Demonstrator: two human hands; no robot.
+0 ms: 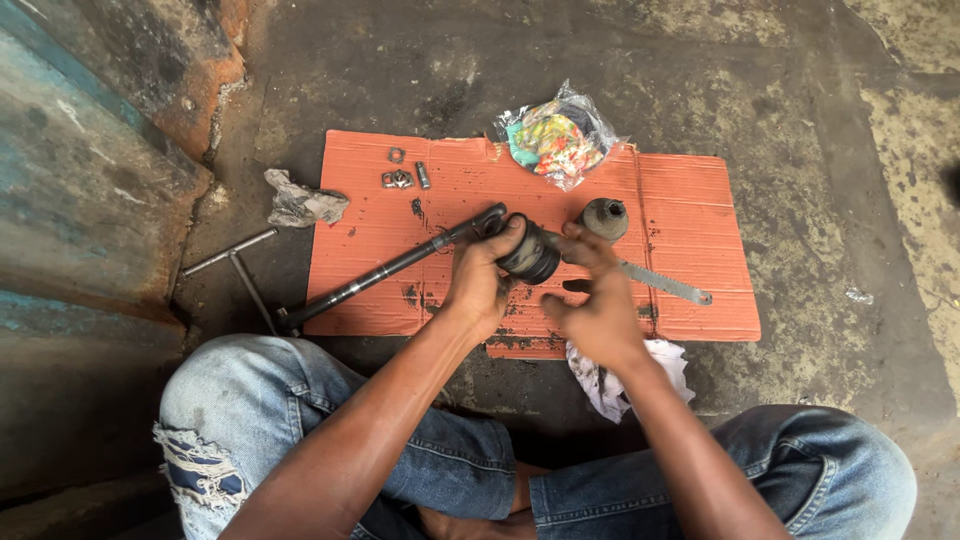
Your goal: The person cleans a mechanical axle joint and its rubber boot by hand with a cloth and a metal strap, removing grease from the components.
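My left hand [480,280] grips a black rubber boot [530,252] on the end of a long dark metal shaft [385,270] that runs down-left across an orange cardboard sheet [700,200]. My right hand [595,295] has its fingertips on the boot's right side, fingers spread. A second dark rubber boot [604,217] stands on the cardboard just beyond my right hand. A hacksaw blade [665,284] lies to the right of my right hand.
Small nuts and a bolt [402,175] lie at the cardboard's top left. A plastic bag of coloured rags [557,138] sits at its top edge. A grey rag [303,203] and a T-handle wrench [240,265] lie left; a white cloth [610,375] lies near my knees.
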